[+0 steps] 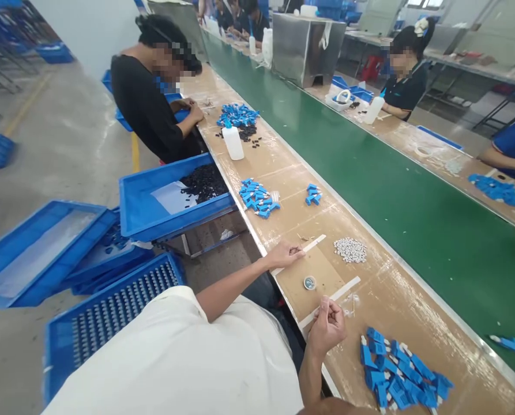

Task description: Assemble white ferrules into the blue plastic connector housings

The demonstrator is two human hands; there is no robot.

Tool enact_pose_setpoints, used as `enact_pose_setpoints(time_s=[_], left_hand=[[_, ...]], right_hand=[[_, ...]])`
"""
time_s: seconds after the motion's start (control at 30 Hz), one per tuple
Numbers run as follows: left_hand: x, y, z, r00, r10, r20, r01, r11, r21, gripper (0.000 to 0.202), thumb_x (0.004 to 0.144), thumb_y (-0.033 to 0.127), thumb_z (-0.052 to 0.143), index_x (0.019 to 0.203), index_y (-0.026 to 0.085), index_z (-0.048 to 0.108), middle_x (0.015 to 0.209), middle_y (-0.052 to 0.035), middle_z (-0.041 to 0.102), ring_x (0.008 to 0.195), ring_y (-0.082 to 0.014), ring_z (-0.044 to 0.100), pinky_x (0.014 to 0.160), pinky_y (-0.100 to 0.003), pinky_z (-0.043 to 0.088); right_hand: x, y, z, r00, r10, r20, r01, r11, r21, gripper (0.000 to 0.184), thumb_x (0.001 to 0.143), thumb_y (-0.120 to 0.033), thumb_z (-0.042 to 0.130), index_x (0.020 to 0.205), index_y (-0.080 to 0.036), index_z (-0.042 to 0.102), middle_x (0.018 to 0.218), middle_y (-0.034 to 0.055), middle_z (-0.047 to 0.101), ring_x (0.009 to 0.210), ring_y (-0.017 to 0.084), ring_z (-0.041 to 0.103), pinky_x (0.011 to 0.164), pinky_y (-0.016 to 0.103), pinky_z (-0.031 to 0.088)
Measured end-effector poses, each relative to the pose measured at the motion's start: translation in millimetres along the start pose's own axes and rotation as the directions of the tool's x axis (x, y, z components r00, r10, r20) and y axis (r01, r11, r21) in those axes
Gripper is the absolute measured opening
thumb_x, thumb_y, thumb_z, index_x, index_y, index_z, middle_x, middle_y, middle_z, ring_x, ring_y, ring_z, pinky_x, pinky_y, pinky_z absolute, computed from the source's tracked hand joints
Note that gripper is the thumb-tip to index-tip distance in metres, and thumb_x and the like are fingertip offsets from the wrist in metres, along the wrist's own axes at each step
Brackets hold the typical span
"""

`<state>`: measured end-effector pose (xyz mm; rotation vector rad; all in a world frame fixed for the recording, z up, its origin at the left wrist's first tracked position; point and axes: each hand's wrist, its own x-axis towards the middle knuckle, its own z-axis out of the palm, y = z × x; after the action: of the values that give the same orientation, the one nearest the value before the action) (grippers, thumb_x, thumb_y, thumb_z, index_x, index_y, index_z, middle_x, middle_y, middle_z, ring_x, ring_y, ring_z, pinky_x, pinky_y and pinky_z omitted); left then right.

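Note:
My left hand (285, 254) rests at the far edge of a square brown board (294, 282), beside a strip of white tape (315, 242). Its fingers are curled together, and anything between them is hidden or too small to make out. Over the near edge of the board, by a second tape strip (346, 287), my right hand (329, 324) is closed in a pinch; I cannot make out what it holds. A small round dish (309, 282) with dark contents sits on the board between both hands. Beyond the board lies a pile of small pale pieces (350, 250).
Blue plastic parts (402, 369) are heaped at my right; another heap (257, 197) lies left. A green conveyor belt (326, 155) runs past the bench. Blue crates (110, 323) stand at my left. A co-worker (153, 98) sits farther along, near a white bottle (233, 143).

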<state>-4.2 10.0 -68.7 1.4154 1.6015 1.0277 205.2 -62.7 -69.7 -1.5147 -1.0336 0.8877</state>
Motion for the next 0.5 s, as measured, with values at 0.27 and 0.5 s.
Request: enact_pose_setpoints(time_s=[0.27,0.5], left_hand=[[2,6,0.2,1.0,-0.003,0.0,0.003,1.0,-0.026,0.034,0.086,0.048,0.062,0.068,0.019,0.06,0.052,0.0048,0.041,0.056,-0.0134,0.041,0.057,-0.027,0.03],[4,5,-2.8,1.0,-0.011,0.014,0.012,0.999,-0.053,0.029,0.086,0.041,0.062,0.067,0.02,0.06,0.055,0.0032,0.048,0.058,-0.0146,0.047,0.059,-0.027,0.032]], right_hand=[[4,-4,1,0.998,-0.038,-0.049,0.035,0.998,-0.048,0.04,0.08,-0.061,0.074,0.08,-0.022,0.066,0.051,-0.0026,0.054,0.048,0.018,0.05,0.051,0.033,0.043],[11,-4,2,0.99,-0.027,-0.136,0.021,0.999,-0.043,0.044,0.078,-0.064,0.074,0.081,-0.021,0.065,0.05,-0.0041,0.054,0.046,0.016,0.048,0.046,0.03,0.041]])
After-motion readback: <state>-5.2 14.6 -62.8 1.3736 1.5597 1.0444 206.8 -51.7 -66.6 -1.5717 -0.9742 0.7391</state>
